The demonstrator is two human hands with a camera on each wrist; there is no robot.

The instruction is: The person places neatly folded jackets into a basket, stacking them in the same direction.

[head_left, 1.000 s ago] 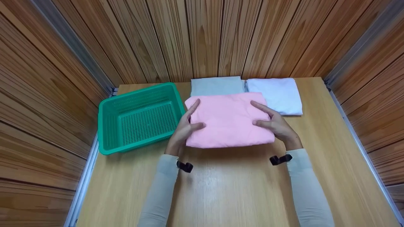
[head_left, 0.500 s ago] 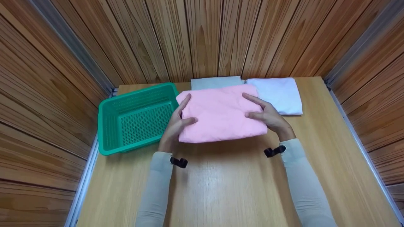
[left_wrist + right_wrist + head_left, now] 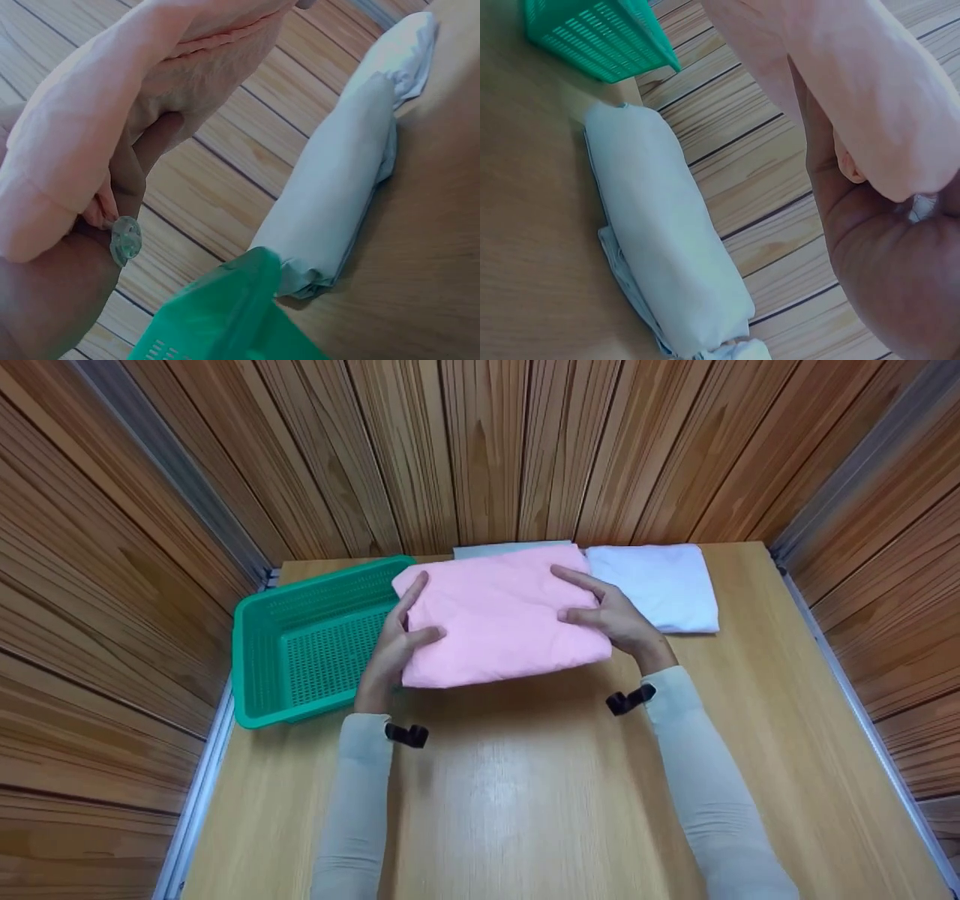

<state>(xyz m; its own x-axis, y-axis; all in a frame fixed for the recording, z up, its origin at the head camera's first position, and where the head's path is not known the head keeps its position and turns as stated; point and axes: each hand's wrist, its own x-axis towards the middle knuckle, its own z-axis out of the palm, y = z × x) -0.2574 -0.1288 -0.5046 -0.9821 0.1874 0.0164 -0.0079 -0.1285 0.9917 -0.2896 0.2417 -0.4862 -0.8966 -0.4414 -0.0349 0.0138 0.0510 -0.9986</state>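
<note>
Both hands hold a folded pink cloth [image 3: 499, 615] above the table, one at each short end. My left hand [image 3: 394, 641] grips its left end, thumb on top and some fingers bent under it in the left wrist view. At the other end, my right hand [image 3: 619, 619] grips it the same way, its palm [image 3: 900, 277] beside the rounded fold. The cloth tilts slightly, its right end farther back, and its left corner overlaps the green basket's rim in the head view. A small clear plastic piece [image 3: 126, 240] shows by the left palm.
A green perforated basket [image 3: 289, 712] stands at the left with nothing in it. Along the back wall lie a folded grey cloth [image 3: 330, 180], mostly hidden behind the pink one in the head view, and a folded white cloth [image 3: 656, 589]. Wood-panelled walls surround the table [image 3: 502, 810].
Both hands have carried the pink cloth left and back toward the basket, turning it a little. It now covers more of the grey cloth and part of the basket's right side.
</note>
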